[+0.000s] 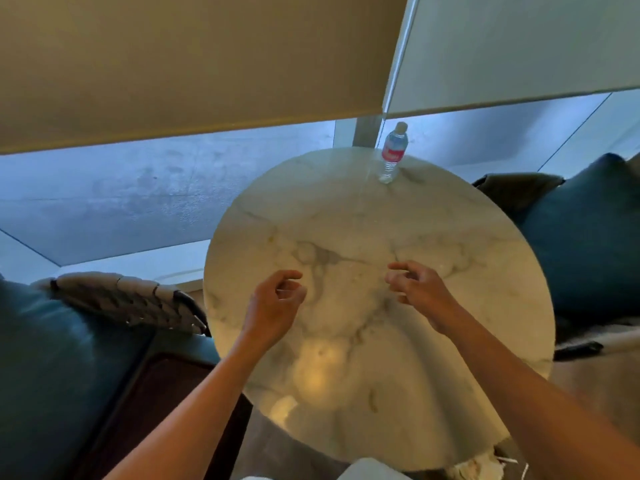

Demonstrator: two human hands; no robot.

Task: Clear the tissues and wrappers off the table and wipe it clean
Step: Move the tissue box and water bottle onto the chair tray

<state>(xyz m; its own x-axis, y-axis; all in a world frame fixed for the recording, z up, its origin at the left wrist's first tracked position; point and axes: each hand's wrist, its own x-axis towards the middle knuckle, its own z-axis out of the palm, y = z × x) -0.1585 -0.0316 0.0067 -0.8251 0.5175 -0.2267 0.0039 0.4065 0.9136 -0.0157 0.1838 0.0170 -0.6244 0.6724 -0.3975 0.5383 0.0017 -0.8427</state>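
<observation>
A round white marble table [346,216] fills the middle of the view. Both my hands hover over its near half, a little apart. My left hand [277,303] has loosely curled fingers and holds nothing. My right hand [415,285] is also loosely curled, with nothing in it. No tissues or wrappers show on the tabletop. Crumpled white paper [474,467] lies below the table's near edge, at the bottom of the frame.
A clear water bottle [393,152] with a red label stands at the table's far edge. Teal upholstered seats flank the table, one at the left [52,358] with a woven cushion [128,303], one at the right [588,237]. Window blinds hang beyond.
</observation>
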